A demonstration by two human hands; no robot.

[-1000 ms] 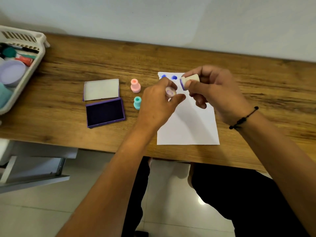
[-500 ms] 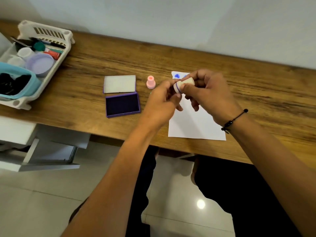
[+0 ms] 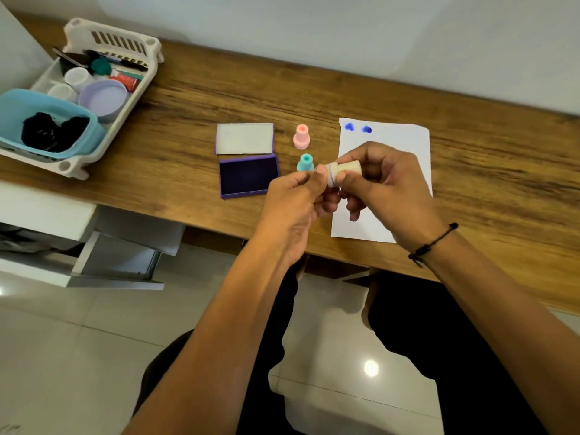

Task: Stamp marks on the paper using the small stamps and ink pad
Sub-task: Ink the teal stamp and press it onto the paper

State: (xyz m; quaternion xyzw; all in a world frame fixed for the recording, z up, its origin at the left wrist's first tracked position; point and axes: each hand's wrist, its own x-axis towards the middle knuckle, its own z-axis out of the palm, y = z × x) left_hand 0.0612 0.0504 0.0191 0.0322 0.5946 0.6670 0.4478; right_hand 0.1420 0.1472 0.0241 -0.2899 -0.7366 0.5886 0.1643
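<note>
A small cream stamp (image 3: 343, 169) is held sideways above the desk's front edge, between both hands. My right hand (image 3: 389, 186) grips its body. My left hand (image 3: 292, 202) pinches the capped end (image 3: 331, 177), which has a thin purple ring. Under my right hand lies the white paper (image 3: 405, 142), with two blue marks (image 3: 349, 126) near its top left corner. The purple ink pad (image 3: 248, 175) lies open left of the hands, its pale lid (image 3: 244, 138) just behind it. A pink stamp (image 3: 302, 137) and a teal stamp (image 3: 305, 162) stand upright between pad and paper.
A white plastic basket (image 3: 75, 169) sits at the desk's left end, holding a blue tub (image 3: 18, 102), a lilac lid (image 3: 103, 98) and small items. An open drawer (image 3: 119, 259) juts out below the desk's left part. The wall runs close behind the desk.
My hands came together and the cap from my left hand now sits on the cream stamp's end. Both hands shifted toward the desk's front edge, and the view swung left.
</note>
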